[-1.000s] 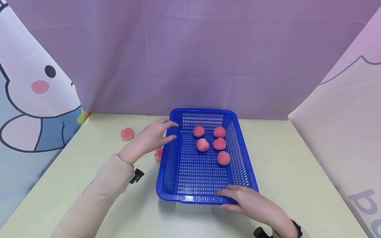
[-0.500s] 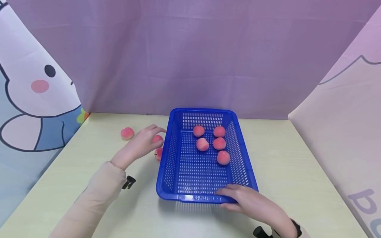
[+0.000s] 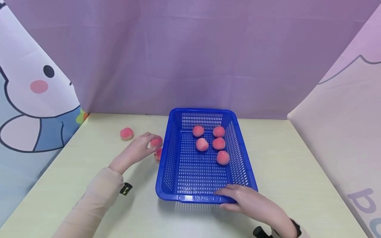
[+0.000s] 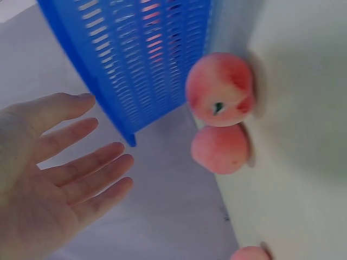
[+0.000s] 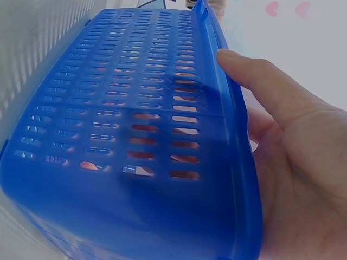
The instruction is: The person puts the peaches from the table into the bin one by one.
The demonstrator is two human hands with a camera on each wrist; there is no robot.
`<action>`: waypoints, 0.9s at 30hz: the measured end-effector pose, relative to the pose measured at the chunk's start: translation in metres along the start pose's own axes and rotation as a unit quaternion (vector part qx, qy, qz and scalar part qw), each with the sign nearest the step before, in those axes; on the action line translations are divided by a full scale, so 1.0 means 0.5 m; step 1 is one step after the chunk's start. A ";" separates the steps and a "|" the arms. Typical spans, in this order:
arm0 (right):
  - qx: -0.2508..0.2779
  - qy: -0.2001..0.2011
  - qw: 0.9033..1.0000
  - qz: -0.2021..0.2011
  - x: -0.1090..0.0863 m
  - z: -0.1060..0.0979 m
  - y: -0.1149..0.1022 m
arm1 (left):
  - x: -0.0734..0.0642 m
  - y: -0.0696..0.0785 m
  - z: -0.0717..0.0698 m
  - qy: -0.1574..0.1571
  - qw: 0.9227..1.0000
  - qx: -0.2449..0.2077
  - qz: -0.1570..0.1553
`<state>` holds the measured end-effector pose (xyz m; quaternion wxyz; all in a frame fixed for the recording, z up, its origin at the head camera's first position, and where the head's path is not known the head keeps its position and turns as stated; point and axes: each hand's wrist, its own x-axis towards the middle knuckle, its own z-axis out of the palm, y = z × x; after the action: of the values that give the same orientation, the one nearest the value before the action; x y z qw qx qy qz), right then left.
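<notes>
A blue perforated plastic basket [image 3: 166, 155] stands on the table with several pink peaches inside, one being a pale-marked peach [image 3: 202, 144]. My right hand [image 3: 245, 201] grips its near rim at the right corner, fingers inside and thumb outside; the right wrist view shows the thumb on the rim [image 5: 238, 124]. Left of the basket, my left hand [image 3: 135, 150] reaches over a peach [image 3: 156, 142], its fingertips right at the fruit. In the left wrist view the fingers [image 4: 92, 168] are spread and relaxed. Just nearer lies another peach [image 3: 158, 154], close against the basket's side.
A further peach [image 3: 126, 133] lies by itself at the back left of the pale table [image 3: 285, 158]. A purple cloth [image 3: 190, 59] hangs behind the table, with printed cloth panels on both sides.
My left hand has drawn back from over the basket's left rim and come down to the left, beside the peach there. My right hand has stayed on the rim.
</notes>
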<state>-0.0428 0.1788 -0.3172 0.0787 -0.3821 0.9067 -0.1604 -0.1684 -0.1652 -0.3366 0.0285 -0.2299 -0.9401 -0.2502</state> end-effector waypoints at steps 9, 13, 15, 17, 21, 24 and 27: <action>0.000 0.001 1.000 -0.002 0.000 0.000 0.000 | 0.001 -0.025 0.039 -0.008 1.000 0.011 0.018; 0.001 0.000 1.000 -0.001 0.000 0.000 0.001 | 0.001 -0.032 0.054 -0.023 1.000 -0.003 0.018; 0.002 0.000 1.000 -0.001 -0.001 0.000 0.001 | 0.002 -0.035 0.061 -0.031 0.999 -0.007 0.020; 0.003 0.001 1.000 -0.002 -0.001 0.000 0.000 | 0.003 -0.037 0.067 -0.036 0.999 -0.010 0.025; 0.005 -0.004 1.000 0.004 0.000 0.000 -0.001 | 0.005 -0.037 0.075 -0.044 0.999 -0.008 0.026; 0.008 -0.009 1.000 0.008 0.001 0.000 -0.001 | 0.006 -0.039 0.081 -0.047 0.999 -0.005 0.021; 0.008 -0.009 1.000 0.007 0.001 0.000 -0.002 | 0.006 -0.042 0.086 -0.048 0.999 0.000 0.021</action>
<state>-0.0428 0.1778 -0.3169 0.0909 -0.3762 0.9073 -0.1642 -0.1779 -0.1593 -0.3831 -0.0113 -0.2612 -0.9353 -0.2383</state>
